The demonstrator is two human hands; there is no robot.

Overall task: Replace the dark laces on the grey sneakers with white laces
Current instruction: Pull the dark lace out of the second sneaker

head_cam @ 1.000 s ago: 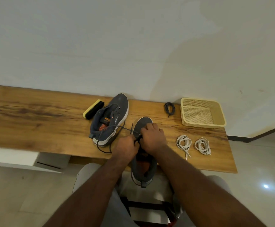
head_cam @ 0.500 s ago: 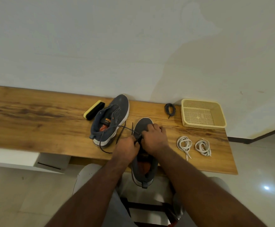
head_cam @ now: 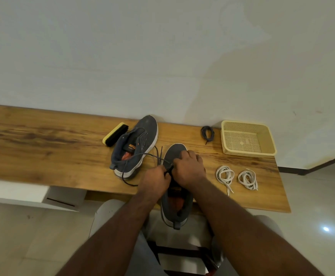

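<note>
Sneakers, two of them, grey with white soles, are sitting on the wooden table (head_cam: pixel 43 156): the near sneaker (head_cam: pixel 175 208) is overhanging the front edge under both hands, the left hand (head_cam: pixel 155 179) pinching its thin dark lace (head_cam: pixel 142 155) while the right hand (head_cam: pixel 189 169) is gripping the upper. Two coiled flat white laces (head_cam: pixel 225 174) (head_cam: pixel 247 179) are lying just to the right. Farther back are lying the second sneaker (head_cam: pixel 136 143), one yellow-backed brush (head_cam: pixel 114 134), one coiled dark lace (head_cam: pixel 207 132) and one mesh plastic basket (head_cam: pixel 248 139).

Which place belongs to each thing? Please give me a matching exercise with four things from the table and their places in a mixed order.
Things:
1. brush
2. coiled dark lace
3. white laces
4. basket

Places:
A. nearest the table's right end, at the back
B. just left of the basket
C. at the front, right of the hands
D. left of the far sneaker

Pairs: 1-D, 2-B, 3-C, 4-A
</note>
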